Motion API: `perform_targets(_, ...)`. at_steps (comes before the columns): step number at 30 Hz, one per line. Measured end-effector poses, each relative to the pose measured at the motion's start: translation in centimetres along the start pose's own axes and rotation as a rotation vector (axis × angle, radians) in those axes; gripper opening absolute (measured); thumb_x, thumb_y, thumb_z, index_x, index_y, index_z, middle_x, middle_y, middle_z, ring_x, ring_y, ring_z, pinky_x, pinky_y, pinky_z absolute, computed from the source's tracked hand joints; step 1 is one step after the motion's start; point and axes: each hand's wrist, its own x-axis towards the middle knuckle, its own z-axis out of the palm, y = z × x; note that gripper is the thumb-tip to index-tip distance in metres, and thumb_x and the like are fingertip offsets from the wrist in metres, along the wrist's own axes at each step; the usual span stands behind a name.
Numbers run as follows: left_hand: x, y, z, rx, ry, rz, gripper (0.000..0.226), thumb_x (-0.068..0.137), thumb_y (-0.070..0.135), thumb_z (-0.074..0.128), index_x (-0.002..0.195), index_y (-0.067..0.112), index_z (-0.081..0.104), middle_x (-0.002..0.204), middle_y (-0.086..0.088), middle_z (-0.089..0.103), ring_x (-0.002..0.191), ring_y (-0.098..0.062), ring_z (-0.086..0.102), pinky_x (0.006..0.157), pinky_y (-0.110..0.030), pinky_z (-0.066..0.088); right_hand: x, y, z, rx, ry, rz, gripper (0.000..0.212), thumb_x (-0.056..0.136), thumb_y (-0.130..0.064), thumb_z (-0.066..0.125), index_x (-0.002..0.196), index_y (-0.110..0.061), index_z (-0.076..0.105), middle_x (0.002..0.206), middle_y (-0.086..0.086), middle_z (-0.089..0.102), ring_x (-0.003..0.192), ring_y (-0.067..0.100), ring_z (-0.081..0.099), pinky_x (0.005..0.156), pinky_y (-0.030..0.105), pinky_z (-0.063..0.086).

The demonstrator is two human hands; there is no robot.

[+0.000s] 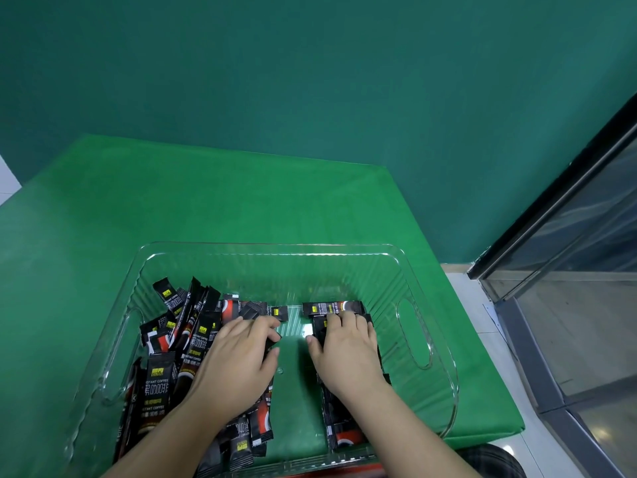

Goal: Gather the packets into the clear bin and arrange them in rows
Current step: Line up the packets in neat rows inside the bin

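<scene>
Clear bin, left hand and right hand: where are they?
clear bin [412, 334]: head view, right wall by the handle slot.
left hand [241, 357]: head view, back of the hand.
right hand [348, 350]: head view, back of the hand.

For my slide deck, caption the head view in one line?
Both hands, left hand and right hand, sort black packets inside a clear bin.

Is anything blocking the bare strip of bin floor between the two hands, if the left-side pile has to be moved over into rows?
Nothing visible does. The strip of clear bin floor between the left hand and right hand shows only green cloth through it. The loose pile lies left of it and the packets under the right hand lie right.
</scene>
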Motion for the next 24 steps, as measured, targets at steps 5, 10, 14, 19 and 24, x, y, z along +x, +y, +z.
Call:
perform_targets(5, -0.1, -0.1, 0.0, -0.013, 0.006, 0.006, 0.035, 0.096, 0.032, 0.048, 0.129, 0.024, 0.045, 0.112, 0.024, 0.054, 0.115, -0.001, 0.047, 0.108, -0.019, 0.008, 0.7, -0.8, 0.5, 0.077, 0.076, -0.093, 0.051, 0.093, -0.044, 0.046, 0.140, -0.026, 0.039, 0.138, 0.013, 0.036, 0.127, 0.031, 0.034, 0.112, 0.045, 0.021)
perform_targets(10, 0.0, 0.1, -0.1, 0.000, -0.001, 0.001, 0.036, 0.097, 0.034, 0.046, 0.132, 0.026, 0.042, 0.116, 0.025, 0.052, 0.117, 0.002, 0.044, 0.107, -0.018, 0.005, 1.4, -0.6, 0.7, 0.014, -0.015, -0.089, 0.053, 0.095, -0.047, 0.043, 0.144, -0.034, 0.030, 0.147, 0.011, 0.023, 0.134, 0.029, 0.022, 0.115, 0.047, 0.011)
perform_targets(14, 0.0, 0.0, 0.0, 0.004, -0.002, -0.002, 0.036, 0.097, 0.035, 0.045, 0.132, 0.027, 0.041, 0.116, 0.025, 0.052, 0.117, 0.002, 0.043, 0.108, -0.018, 0.006, 1.4, -0.2, 0.8, 0.018, 0.010, -0.064, 0.054, 0.094, -0.048, 0.043, 0.144, -0.035, 0.028, 0.147, 0.010, 0.022, 0.135, 0.029, 0.021, 0.115, 0.049, 0.010)
perform_targets(19, 0.1, -0.1, 0.1, 0.000, -0.001, -0.007, 0.035, 0.097, 0.035, 0.045, 0.131, 0.027, 0.042, 0.115, 0.026, 0.052, 0.117, 0.002, 0.043, 0.110, -0.020, 0.010, 1.4, -0.5, 1.0, 0.012, 0.001, -0.120, 0.052, 0.093, -0.048, 0.045, 0.142, -0.039, 0.030, 0.150, 0.010, 0.017, 0.138, 0.029, 0.015, 0.114, 0.052, 0.008)
perform_targets(24, 0.0, -0.1, 0.1, 0.001, 0.000, -0.005, 0.034, 0.097, 0.034, 0.046, 0.130, 0.028, 0.043, 0.114, 0.026, 0.053, 0.118, 0.001, 0.044, 0.110, -0.021, 0.011, 1.7, -0.5, 1.1, -0.010, -0.004, -0.094, 0.050, 0.094, -0.051, 0.042, 0.140, -0.032, 0.037, 0.148, 0.010, 0.018, 0.136, 0.030, 0.017, 0.115, 0.051, 0.008)
